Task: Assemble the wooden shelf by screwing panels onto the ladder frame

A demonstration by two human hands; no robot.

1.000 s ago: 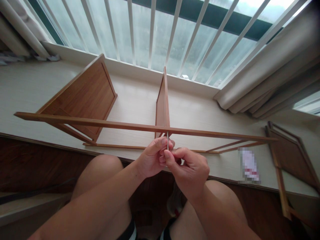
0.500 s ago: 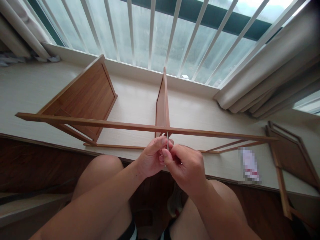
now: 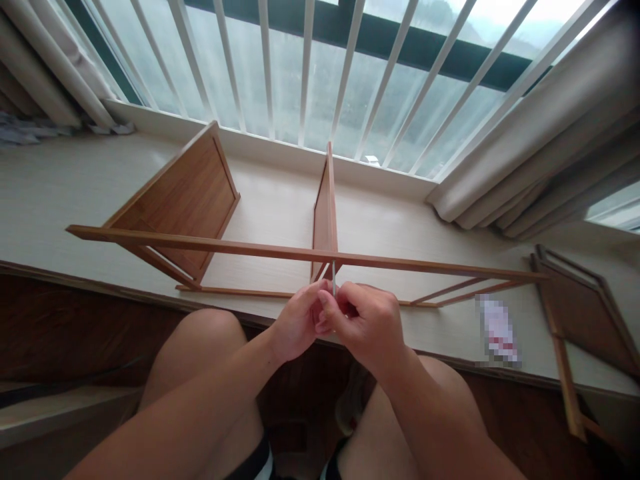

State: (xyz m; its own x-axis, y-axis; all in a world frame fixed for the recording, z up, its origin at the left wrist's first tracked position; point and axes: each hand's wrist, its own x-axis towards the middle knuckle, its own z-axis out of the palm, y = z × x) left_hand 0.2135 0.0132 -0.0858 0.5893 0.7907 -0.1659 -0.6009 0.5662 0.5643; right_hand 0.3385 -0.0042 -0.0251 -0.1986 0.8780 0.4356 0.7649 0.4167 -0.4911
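1. Well, the thin metal rod (image 3: 334,277) is in the middle, just under the long wooden rail (image 3: 260,249), near where the middle panel (image 3: 325,203) meets it. Its top end seems to touch the rail, but it is too small to be sure.
2. The right hand (image 3: 375,323) is pinched small, with its thumb and finger around the low part of the rod. Such a thin thing probably needs a fingertip pinch, so the whole fist is not used.
3. The left hand (image 3: 299,320) is curled in close on the other side, narrow too. I cannot tell if its fingertips squeeze the rod, because the right hand covers them. Perhaps it is there to help the rod point straight.
4. The middle panel and the left panel (image 3: 185,193) stand on edge on the pale surface (image 3: 270,200). They seem to hold the rail up, which leaves room for fingers below it.
5. Both arms reach in from the sides and meet in front, like a letter V turned over. Both wrists are above the gap between the bare knees, with the left knee (image 3: 210,337) by the surface's edge.
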